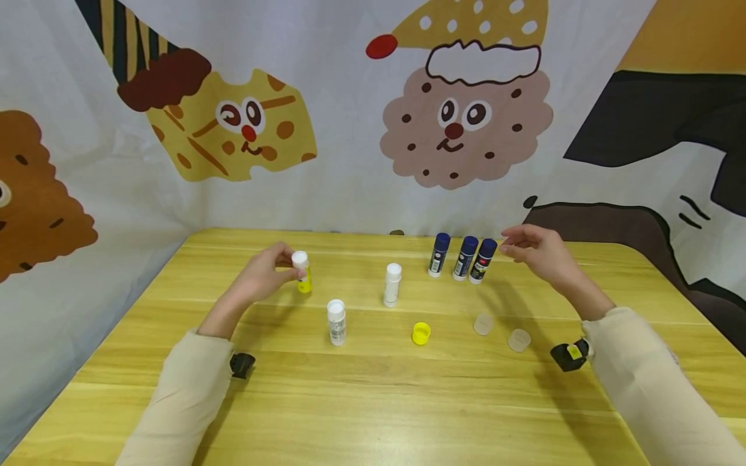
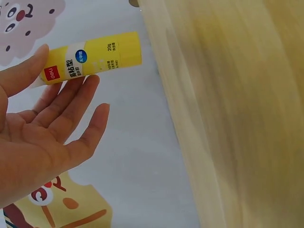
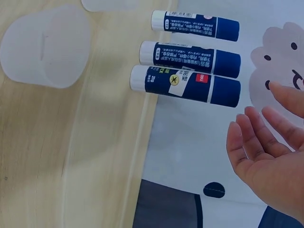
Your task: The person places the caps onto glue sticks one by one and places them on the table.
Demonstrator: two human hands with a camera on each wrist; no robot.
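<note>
Between thumb and fingers, my left hand (image 1: 265, 275) pinches a yellow glue stick (image 1: 305, 283) by its white upper end. In the left wrist view, the red logo on this glue stick (image 2: 102, 53) shows beside the thumb, and the little finger extends away from it. My right hand (image 1: 539, 254) is held in the air with fingers relaxed, just right of a navy glue stick (image 1: 482, 261). Nothing lies between the fingers of that right hand (image 3: 273, 152). Two more navy glue sticks (image 1: 465, 258) (image 1: 440, 255) stand upright in the same group.
Two white glue sticks (image 1: 392, 286) (image 1: 336, 322) stand mid-table. Nearer the front lie a yellow cap (image 1: 421, 334) and two translucent caps (image 1: 483, 324) (image 1: 519, 340). Behind the wooden table (image 1: 373, 401) hangs a cloth (image 1: 344, 194) printed with cartoon biscuits.
</note>
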